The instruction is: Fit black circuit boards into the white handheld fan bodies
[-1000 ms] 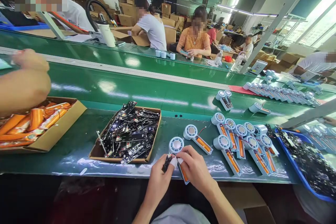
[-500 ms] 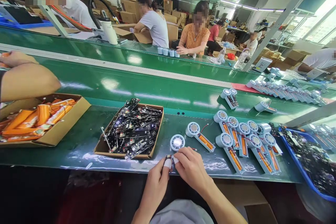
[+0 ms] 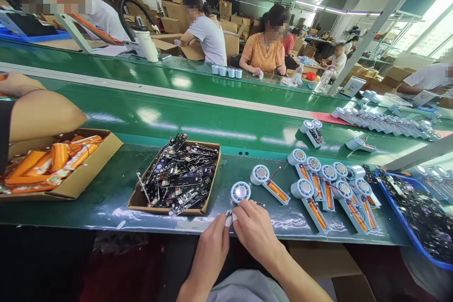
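Observation:
At the table's front edge, my left hand is closed in a pinch on a small circuit board, mostly hidden by the fingers. My right hand is pinched against the same spot, and what lies between its fingertips is hidden. White covers show on the thumbs. Just beyond my fingers is a light-blue handheld fan with its round head up; my right hand hides its lower part. A short wire with a white plug sticks out beside that hand.
A cardboard tray of black circuit boards stands left of my hands. Farther left, a co-worker's arm reaches over a box of orange-wrapped batteries. Several opened fans lie right, beside a blue tray. A green belt runs behind.
My hands have drawn together and turned slightly, so the board's end is now mostly covered. The co-worker's arm at left has shifted a little. Across the belt, a person's hands have left the row of cylinders.

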A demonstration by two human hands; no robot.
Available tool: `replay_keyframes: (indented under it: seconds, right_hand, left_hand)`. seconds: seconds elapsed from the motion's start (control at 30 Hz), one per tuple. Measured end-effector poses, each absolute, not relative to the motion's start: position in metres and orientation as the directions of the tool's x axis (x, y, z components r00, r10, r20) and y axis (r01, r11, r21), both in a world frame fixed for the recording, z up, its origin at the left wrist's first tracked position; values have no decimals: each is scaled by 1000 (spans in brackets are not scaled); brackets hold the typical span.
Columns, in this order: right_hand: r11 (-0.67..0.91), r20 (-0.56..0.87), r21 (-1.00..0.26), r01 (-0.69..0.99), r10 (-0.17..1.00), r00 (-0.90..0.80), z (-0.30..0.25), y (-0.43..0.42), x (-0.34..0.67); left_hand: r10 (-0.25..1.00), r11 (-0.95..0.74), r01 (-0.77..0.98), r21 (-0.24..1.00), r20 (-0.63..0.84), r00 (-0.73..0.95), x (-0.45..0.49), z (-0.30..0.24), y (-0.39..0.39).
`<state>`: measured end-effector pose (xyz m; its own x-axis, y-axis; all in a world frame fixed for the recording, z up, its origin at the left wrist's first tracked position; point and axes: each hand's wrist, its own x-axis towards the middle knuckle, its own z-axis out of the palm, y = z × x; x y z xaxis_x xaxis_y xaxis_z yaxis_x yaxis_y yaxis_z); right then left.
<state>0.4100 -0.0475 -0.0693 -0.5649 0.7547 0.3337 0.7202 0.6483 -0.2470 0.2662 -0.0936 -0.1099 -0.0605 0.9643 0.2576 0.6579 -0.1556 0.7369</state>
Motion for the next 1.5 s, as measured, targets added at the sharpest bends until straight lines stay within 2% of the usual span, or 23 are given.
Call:
replay_keyframes:
  seconds: [0.17, 0.27, 0.47, 0.6, 0.7, 0.8, 0.87, 0.93, 1.07, 1.2, 1.37, 1.5]
  right_hand:
    - [609, 229, -535, 586, 772, -593, -61, -37, 422]
    - [561, 212, -637, 528, 786, -580, -58, -32, 428]
    - [592, 204, -637, 493, 746, -634, -57, -33, 427]
    - [570, 213, -644, 511, 774, -596, -54, -36, 428]
    - [419, 156, -707, 570, 878, -452, -47, -42, 444]
    - [169, -1, -710, 683, 971, -241, -43, -50, 466]
    - [96, -108, -716, 692, 963, -245, -42, -56, 475]
    - [124, -140, -756, 643, 928, -344, -41, -59, 475]
    - [330, -14, -793, 512, 830, -558, -37, -59, 467]
    - [417, 60, -814, 405, 753, -655, -33, -51, 462]
    - [660, 219, -634, 403, 653, -725, -39, -38, 451]
    - [715, 278, -555, 424, 640, -716, -49, -32, 443]
  left_hand:
    - [973, -225, 589, 776, 206, 100, 251, -96, -85]
    - [971, -239, 560, 793, 186, 151, 245, -91, -81]
    - [960, -261, 571, 779, 146, 239, 238, -89, -79]
    - [958, -267, 573, 775, 147, 247, 238, -89, -78]
    - [970, -239, 571, 785, 171, 170, 241, -94, -77]
    - [983, -146, 575, 805, 182, -5, 247, -102, -79]
    - [986, -75, 549, 833, 145, -84, 251, -107, -82]
    - [987, -25, 499, 866, 101, -126, 254, -108, -85]
    - [984, 15, 401, 916, 58, -169, 259, -103, -89]
    - [982, 41, 361, 932, 28, -185, 262, -92, -93]
    - [994, 17, 387, 922, 27, -106, 265, -86, -96]
    - [994, 102, 340, 935, -84, -66, 265, -84, -98]
